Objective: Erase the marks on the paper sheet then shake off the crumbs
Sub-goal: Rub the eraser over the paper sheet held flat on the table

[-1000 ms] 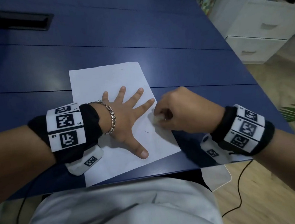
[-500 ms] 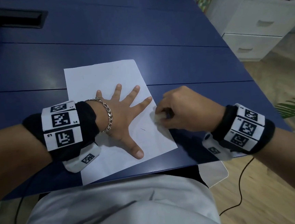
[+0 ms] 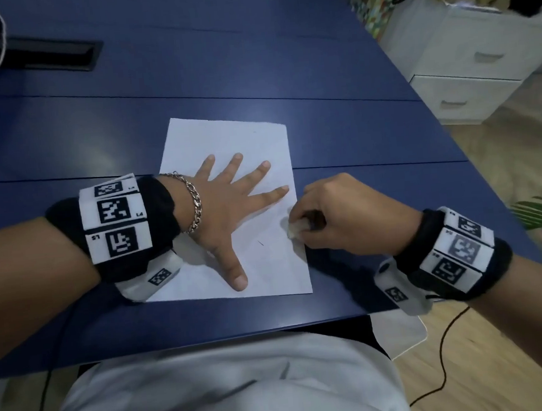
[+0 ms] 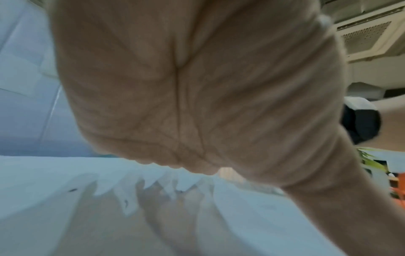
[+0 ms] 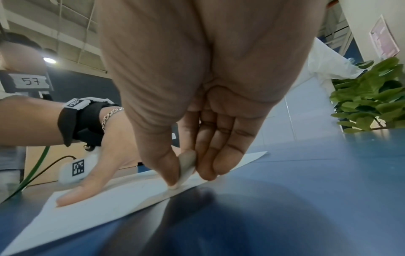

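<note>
A white paper sheet (image 3: pixel 224 137) lies on the blue table (image 3: pixel 250 59) near its front edge. My left hand (image 3: pixel 230 205) lies flat on the sheet with fingers spread, pressing it down. My right hand (image 3: pixel 339 212) pinches a small white eraser (image 3: pixel 294 228) between thumb and fingers at the sheet's right edge; the eraser (image 5: pixel 186 166) touches the paper (image 5: pixel 98 204). A short dark pencil mark (image 3: pixel 260 243) shows between my left thumb and the eraser. In the left wrist view only the palm (image 4: pixel 197 86) and the paper (image 4: pixel 43 173) under it show.
A dark cable slot (image 3: pixel 50 57) sits in the table at far left. White drawers (image 3: pixel 467 67) stand at the right beyond the table. A green plant (image 5: pixel 372 97) is off the table's right side. A black cable (image 3: pixel 441 370) runs over the wooden floor.
The view has shifted, so the sheet now looks less slanted. My left hand stays flat on the paper. My right hand with the eraser stays at the right edge, moved only slightly.
</note>
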`<action>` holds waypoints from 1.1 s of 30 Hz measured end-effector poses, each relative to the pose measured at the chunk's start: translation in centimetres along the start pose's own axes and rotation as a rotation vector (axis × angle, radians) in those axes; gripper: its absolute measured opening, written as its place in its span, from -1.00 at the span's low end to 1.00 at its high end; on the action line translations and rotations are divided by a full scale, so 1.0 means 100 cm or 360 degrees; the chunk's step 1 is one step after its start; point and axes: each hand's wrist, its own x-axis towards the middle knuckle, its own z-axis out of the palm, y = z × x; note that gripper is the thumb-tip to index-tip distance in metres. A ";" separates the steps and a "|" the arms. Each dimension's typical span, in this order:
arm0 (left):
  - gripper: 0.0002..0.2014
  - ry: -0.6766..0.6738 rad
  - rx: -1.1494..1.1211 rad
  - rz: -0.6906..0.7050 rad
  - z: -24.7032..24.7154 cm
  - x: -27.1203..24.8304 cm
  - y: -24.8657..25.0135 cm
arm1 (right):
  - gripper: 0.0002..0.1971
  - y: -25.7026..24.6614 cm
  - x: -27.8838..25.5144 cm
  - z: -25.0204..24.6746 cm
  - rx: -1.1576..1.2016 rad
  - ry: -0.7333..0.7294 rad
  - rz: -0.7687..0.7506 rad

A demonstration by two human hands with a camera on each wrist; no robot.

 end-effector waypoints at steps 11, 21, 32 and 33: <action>0.30 0.0024 -0.0218 -0.0036 0.008 0.017 -0.002 | -0.81 0.007 0.030 -0.009 -0.0070 0.0030 0.0080; 0.34 0.0004 -0.0257 -0.0127 0.009 0.021 -0.002 | -0.86 0.011 0.031 -0.011 -0.0073 0.0010 0.0054; 0.33 -0.0007 -0.0251 -0.0144 0.007 0.019 0.000 | -0.91 0.010 0.029 -0.009 -0.0028 -0.0064 0.0016; 0.33 -0.0006 -0.0257 -0.0142 0.007 0.019 0.000 | -0.91 0.005 0.026 -0.008 -0.0029 -0.0133 -0.0031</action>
